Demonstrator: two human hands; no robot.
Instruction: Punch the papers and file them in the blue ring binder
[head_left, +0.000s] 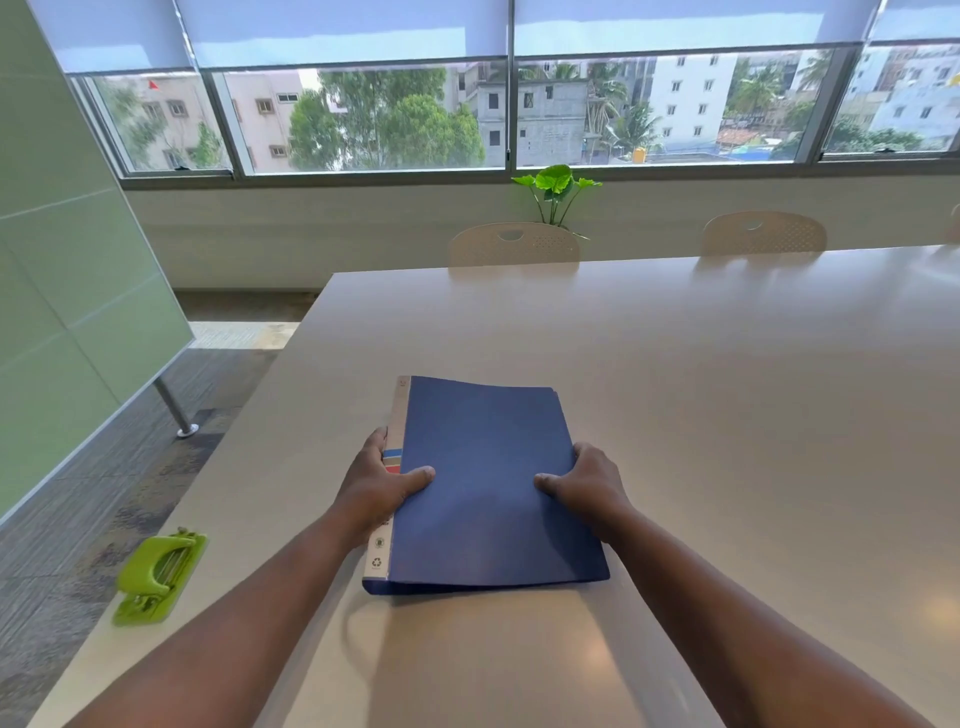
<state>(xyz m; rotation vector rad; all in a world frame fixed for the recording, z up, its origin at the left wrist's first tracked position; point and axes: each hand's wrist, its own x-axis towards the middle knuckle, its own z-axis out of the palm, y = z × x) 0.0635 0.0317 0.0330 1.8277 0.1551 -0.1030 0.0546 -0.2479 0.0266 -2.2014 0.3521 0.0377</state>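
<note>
Now both hands, left hand (376, 483) and right hand (589, 486), grip the closed binder (493, 493), fingers curled round its sides. Green punch (158, 577) sits idle at the tabletop's (727, 389) left edge; no loose papers visible, so progress can't be judged.

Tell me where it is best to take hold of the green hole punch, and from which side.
Probably grip the hole punch across its raised green lever, coming from above with the left hand, since it sits at the table's left edge, on that side of the binder. Its flat base rests on the table, so only the top is free.

Office meeting room: long table (675, 364), chairs (514, 244).
</note>
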